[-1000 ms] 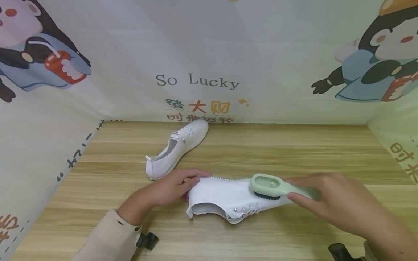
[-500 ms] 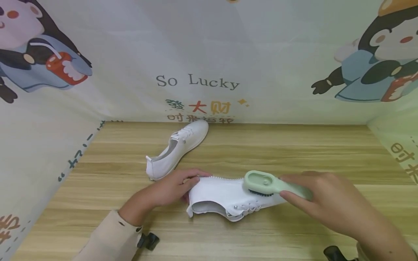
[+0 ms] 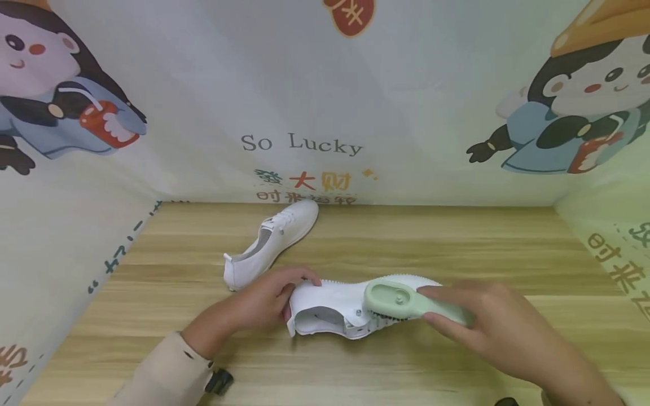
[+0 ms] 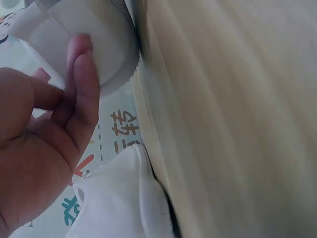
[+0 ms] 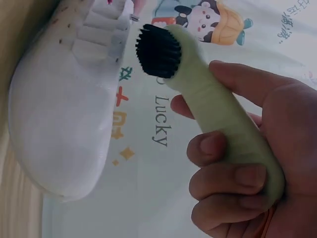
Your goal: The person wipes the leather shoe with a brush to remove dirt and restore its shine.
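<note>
One green brush (image 3: 390, 300), one held shoe (image 3: 330, 294), one loose shoe (image 3: 291, 226).
We record the held shoe at lower centre of the frame, tipped sideways, its heel end clasped by the left hand (image 3: 266, 296); the brush near its laced part, handle wrapped in the grip of the right hand (image 3: 495, 324); the loose shoe, left of centre, on one wooden surface (image 3: 457, 248).

The table (image 3: 482, 242) has a light brown, wood-grain surface. A pale printed backdrop (image 3: 431, 113) rises along its far edge and both sides. Two cartoon figures in blue, left figure (image 3: 61, 101) and right figure (image 3: 579, 101), each clasp a red container. Between them runs grey "So Lucky" lettering (image 3: 302, 144), above colourful Chinese characters (image 3: 303, 181) and a small yellow sparkle (image 3: 369, 173). A red emblem (image 3: 351, 16) tops the centre, cut by the view's edge.
</note>
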`<state>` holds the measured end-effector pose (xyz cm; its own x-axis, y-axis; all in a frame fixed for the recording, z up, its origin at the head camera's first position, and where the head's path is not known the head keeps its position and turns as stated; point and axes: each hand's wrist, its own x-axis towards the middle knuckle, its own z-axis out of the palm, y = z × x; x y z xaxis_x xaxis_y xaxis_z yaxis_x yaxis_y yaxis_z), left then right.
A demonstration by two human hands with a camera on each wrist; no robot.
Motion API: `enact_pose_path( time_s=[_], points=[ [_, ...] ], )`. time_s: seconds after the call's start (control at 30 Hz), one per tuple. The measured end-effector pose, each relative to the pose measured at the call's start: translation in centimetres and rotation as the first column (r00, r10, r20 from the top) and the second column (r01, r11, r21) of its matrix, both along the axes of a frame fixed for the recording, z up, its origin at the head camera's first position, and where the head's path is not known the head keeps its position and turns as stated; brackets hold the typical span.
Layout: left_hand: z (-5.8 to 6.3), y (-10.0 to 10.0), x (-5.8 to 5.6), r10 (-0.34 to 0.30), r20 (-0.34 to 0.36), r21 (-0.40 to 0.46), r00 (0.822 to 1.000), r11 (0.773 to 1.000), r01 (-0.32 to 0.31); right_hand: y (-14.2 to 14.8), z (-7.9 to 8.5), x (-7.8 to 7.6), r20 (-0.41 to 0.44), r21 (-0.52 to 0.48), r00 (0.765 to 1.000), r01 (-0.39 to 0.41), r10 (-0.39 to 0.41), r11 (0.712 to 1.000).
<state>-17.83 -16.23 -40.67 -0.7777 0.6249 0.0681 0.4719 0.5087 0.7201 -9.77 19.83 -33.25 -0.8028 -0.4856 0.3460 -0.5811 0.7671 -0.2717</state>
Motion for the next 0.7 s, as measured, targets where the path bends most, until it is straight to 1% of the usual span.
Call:
enact_pose_path(
  time_s=[0.07, 0.1, 0.17, 0.2, 0.23, 0.3, 0.33, 0.37, 0.43, 0.47, 0.5, 0.53, 0.6, 0.63, 0.7],
  points=[
    [0.1, -0.4, 0.3, -0.008, -0.042, -0.036, 0.999, 0.999, 0.006, -0.3, -0.4, 0.2, 0.004, 0.004, 1.0, -0.023, 0.023, 1.0],
    [0.2, -0.5, 0.5, -0.022, -0.056, -0.057, 0.998, 0.998, 0.019, -0.4, -0.6, 0.4, 0.011, 0.017, 1.0, -0.026, 0.026, 1.0],
    [0.4, -0.4, 0.7, -0.066, -0.086, -0.106, 0.994, 0.993, 0.057, -0.5, -1.2, 0.8, 0.043, 0.044, 0.998, -0.055, 0.053, 0.998],
    [0.6, -0.3, 0.7, -0.09, -0.095, -0.129, 0.991, 0.989, 0.077, -0.4, -1.5, 1.0, 0.072, 0.052, 0.995, -0.079, 0.076, 0.996],
    [0.8, -0.1, 0.8, -0.114, -0.106, -0.159, 0.988, 0.983, 0.096, -0.4, -1.9, 1.1, 0.109, 0.052, 0.989, -0.104, 0.098, 0.993],
    [1.2, 0.2, 0.9, -0.16, -0.106, -0.197, 0.981, 0.971, 0.137, -0.4, -2.7, 1.5, 0.166, 0.037, 0.974, -0.165, 0.156, 0.986],
    [1.3, 0.4, 1.0, -0.164, -0.103, -0.213, 0.981, 0.967, 0.139, -0.4, -3.1, 1.5, 0.203, 0.017, 0.96, -0.199, 0.191, 0.98],
    [1.3, 0.5, 1.1, -0.157, -0.096, -0.231, 0.983, 0.964, 0.131, -0.4, -3.4, 1.5, 0.241, -0.004, 0.946, -0.222, 0.217, 0.975],
    [1.1, 0.5, 1.4, -0.137, -0.127, -0.271, 0.982, 0.958, 0.099, -0.8, -4.0, 1.4, 0.31, -0.043, 0.916, -0.253, 0.253, 0.967],
    [0.9, 0.6, 1.5, -0.117, -0.149, -0.29, 0.982, 0.955, 0.069, -0.9, -4.2, 1.3, 0.338, -0.057, 0.902, -0.266, 0.269, 0.962],
    [0.7, 0.6, 1.6, -0.092, -0.175, -0.306, 0.98, 0.951, 0.034, -1.1, -4.3, 1.3, 0.359, -0.057, 0.893, -0.268, 0.271, 0.962],
    [0.5, 0.5, 1.7, -0.071, -0.212, -0.322, 0.975, 0.947, -0.001, -1.3, -4.2, 1.2, 0.385, -0.06, 0.881, -0.273, 0.275, 0.96],
    [0.1, 0.4, 1.9, -0.045, -0.307, -0.342, 0.951, 0.938, -0.066, -1.8, -4.0, 1.0, 0.411, -0.052, 0.87, -0.276, 0.273, 0.96],
    [-0.1, 0.7, 1.8, -0.038, -0.344, -0.349, 0.938, 0.933, -0.091, -1.8, -3.8, 1.1, 0.417, -0.05, 0.869, -0.27, 0.266, 0.962],
    [-0.4, 1.1, 1.5, -0.019, -0.421, -0.349, 0.907, 0.926, -0.143, -1.7, -3.4, 1.2, 0.417, -0.045, 0.874, -0.255, 0.25, 0.966]
  ],
)
